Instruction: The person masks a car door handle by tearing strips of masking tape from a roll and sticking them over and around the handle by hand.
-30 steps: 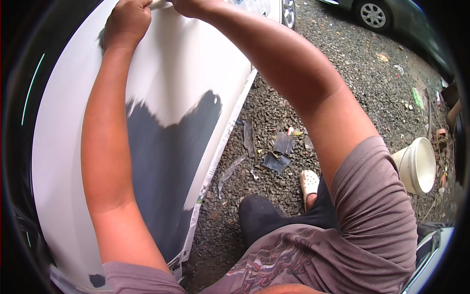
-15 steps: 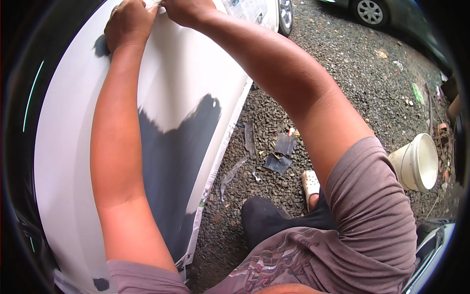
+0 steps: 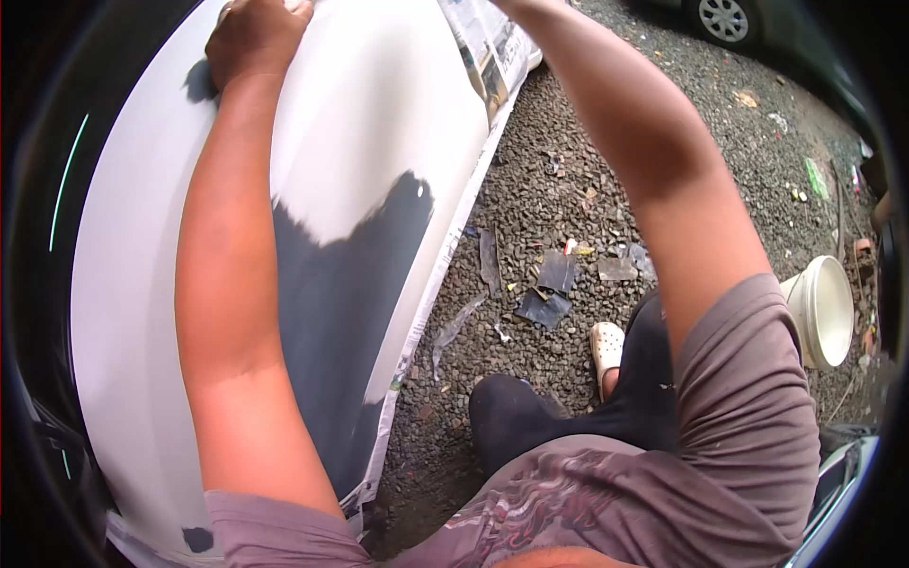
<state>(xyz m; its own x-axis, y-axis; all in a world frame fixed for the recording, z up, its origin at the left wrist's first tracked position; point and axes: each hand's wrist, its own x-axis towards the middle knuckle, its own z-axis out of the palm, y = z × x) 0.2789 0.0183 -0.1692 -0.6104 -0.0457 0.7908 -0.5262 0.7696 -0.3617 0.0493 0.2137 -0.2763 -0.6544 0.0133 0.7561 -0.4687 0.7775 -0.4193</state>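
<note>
My left hand (image 3: pixel 258 40) rests at the far end of a white car panel (image 3: pixel 379 123), fingers curled and partly cut off by the top edge. Whatever it may hold is too hidden to make out. A dark grey patch (image 3: pixel 346 284) with ragged edges covers the nearer part of the panel, and a smaller grey spot (image 3: pixel 200 82) lies beside my left wrist. My right forearm (image 3: pixel 615 85) reaches up past the panel's right side; the right hand itself lies beyond the top of the view. Newspaper (image 3: pixel 497 57) lines the panel's right edge.
Gravel (image 3: pixel 530 189) with scraps of plastic and dark sheet pieces (image 3: pixel 544 308) lies right of the panel. A white bucket (image 3: pixel 826 312) lies tilted at the right. Another car's wheel (image 3: pixel 724 19) shows at the top right. My foot wears a pale clog (image 3: pixel 606 346).
My right hand has moved away from the left, rightward and out past the top edge. The left hand stays in nearly the same place. More newspaper is now exposed.
</note>
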